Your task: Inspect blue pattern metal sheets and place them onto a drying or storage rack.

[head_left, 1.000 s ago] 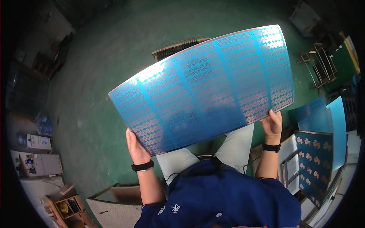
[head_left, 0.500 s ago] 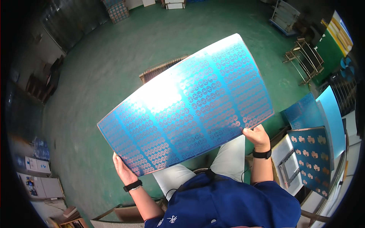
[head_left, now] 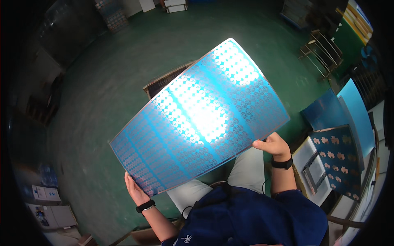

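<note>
A large rectangular circuit board panel [head_left: 164, 147], blue with rows of round coppery patterns, is held up aslant in front of me. Bright glare washes out its middle and its far right corner. My left hand [head_left: 136, 191] grips the near left corner, its fingers along the left edge and partly hidden. At the near right edge, my right hand [head_left: 274, 146] holds on with the thumb on top and the other fingers underneath. Behind the panel, a slotted rack [head_left: 154, 87] on the floor shows only in part.
To my right lean a dark panel with copper shapes [head_left: 337, 158] and light blue sheets [head_left: 356, 117], beside a white tray-like frame [head_left: 301, 170]. A metal frame stand [head_left: 322, 53] is farther off on the green floor [head_left: 102, 82]. White boxes [head_left: 55, 215] sit at the lower left.
The panel has tilted more steeply, its far right corner swinging left. The glare has spread across the round patterns. Both hands keep their hold; my right hand has moved slightly left along the edge.
</note>
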Demonstrator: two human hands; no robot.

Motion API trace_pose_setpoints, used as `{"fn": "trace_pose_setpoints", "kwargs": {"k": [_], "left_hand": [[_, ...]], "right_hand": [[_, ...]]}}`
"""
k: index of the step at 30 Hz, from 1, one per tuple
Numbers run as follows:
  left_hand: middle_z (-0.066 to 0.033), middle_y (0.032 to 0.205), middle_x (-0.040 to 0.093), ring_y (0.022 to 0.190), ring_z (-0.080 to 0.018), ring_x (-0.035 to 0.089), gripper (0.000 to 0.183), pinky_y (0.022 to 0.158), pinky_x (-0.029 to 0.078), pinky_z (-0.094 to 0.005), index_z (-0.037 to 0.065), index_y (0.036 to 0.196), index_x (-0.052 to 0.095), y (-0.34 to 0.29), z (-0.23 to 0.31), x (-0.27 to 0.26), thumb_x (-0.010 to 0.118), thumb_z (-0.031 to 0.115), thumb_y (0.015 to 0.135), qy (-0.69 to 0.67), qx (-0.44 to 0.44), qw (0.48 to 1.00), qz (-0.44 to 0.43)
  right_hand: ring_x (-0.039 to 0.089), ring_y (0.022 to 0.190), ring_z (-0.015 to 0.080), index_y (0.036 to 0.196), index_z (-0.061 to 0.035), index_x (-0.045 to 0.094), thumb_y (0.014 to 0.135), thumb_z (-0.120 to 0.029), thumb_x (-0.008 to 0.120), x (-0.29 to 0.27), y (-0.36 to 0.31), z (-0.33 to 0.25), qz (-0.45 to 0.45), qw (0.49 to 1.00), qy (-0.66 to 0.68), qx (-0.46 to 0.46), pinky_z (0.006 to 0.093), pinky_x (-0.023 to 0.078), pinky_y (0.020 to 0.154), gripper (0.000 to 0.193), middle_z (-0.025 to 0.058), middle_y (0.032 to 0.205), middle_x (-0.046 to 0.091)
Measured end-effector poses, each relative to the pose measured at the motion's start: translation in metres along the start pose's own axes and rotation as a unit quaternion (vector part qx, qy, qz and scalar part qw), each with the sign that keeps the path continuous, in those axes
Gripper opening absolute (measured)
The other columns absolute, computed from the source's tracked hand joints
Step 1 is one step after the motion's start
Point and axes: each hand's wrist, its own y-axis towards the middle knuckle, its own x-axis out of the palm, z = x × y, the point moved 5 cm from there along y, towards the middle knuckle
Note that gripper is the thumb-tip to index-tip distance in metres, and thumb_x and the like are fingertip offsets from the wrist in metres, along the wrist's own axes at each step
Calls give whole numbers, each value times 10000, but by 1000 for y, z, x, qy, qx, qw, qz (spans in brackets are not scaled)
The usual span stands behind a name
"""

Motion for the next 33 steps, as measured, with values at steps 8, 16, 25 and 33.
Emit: {"fn": "trace_pose_setpoints", "kwargs": {"k": [8, 16, 25, 33], "left_hand": [[-93, 1254, 490, 1121, -172, 493, 410, 942, 406, -320, 5, 1322, 371, -1, -4, 7, 406, 184, 954, -34, -41, 997, -48], [-76, 1236, 503, 1116, -191, 485, 422, 958, 394, -346, 53, 1332, 363, -3, -30, 16, 462, 173, 940, -78, -88, 992, -46], [-34, 1159, 514, 1031, -191, 533, 389, 850, 471, -337, 155, 1318, 374, -71, -103, 119, 462, 153, 939, -267, -252, 923, -111], [-87, 1051, 596, 907, -161, 581, 287, 781, 472, -281, 58, 1142, 570, -28, -157, 85, 490, 8, 871, 226, -46, 952, -204]], "right_hand": [[473, 1086, 155, 1228, 7, 473, 826, -162, 655, 2, 5, 6, -30, 999, 32, 29, 319, 379, 929, 472, 62, 1181, 527], [492, 1085, 172, 1258, 5, 419, 885, -172, 570, 34, 19, 45, 52, 977, 206, 6, 332, 423, 900, 440, 80, 1165, 526], [443, 799, 64, 1114, -8, 473, 927, -91, 479, 120, 20, 35, 250, 961, 75, -93, 230, 389, 717, 205, 0, 937, 494], [412, 649, 24, 1204, 38, 473, 921, -71, 477, 67, 50, 32, 252, 952, -110, -136, 172, 350, 562, 303, -18, 823, 535]]}}
